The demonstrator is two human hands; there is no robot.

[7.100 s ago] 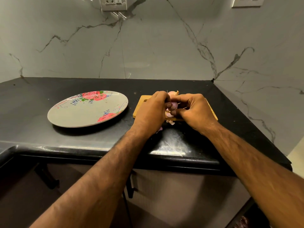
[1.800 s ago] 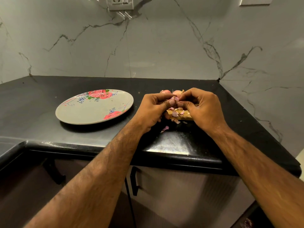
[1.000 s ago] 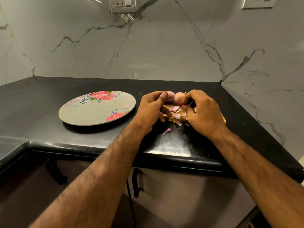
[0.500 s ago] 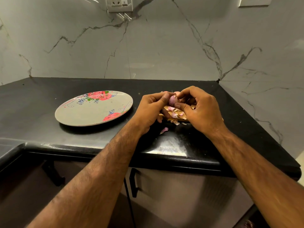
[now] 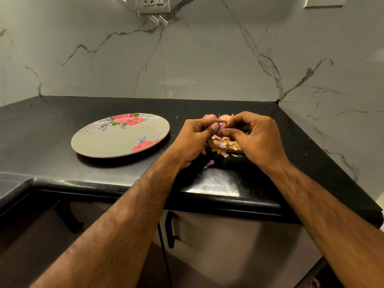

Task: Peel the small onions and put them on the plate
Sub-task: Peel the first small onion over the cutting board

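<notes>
Pale pink, a small round onion [image 5: 220,129] is pinched between both hands, which meet just above a light wooden cutting board [image 5: 228,150]. The left hand [image 5: 194,140] grips it with thumb and curled fingers. The right hand [image 5: 256,138] nips at its top with thumb and forefinger. Torn pink peel scraps [image 5: 222,144] litter the board, and one loose flake [image 5: 209,163] lies on the black stone countertop [image 5: 52,121]. Two more pinkish onions [image 5: 210,116] sit just behind the hands. A round grey floral plate [image 5: 116,142] lies on the countertop to the left, near the left hand.
</notes>
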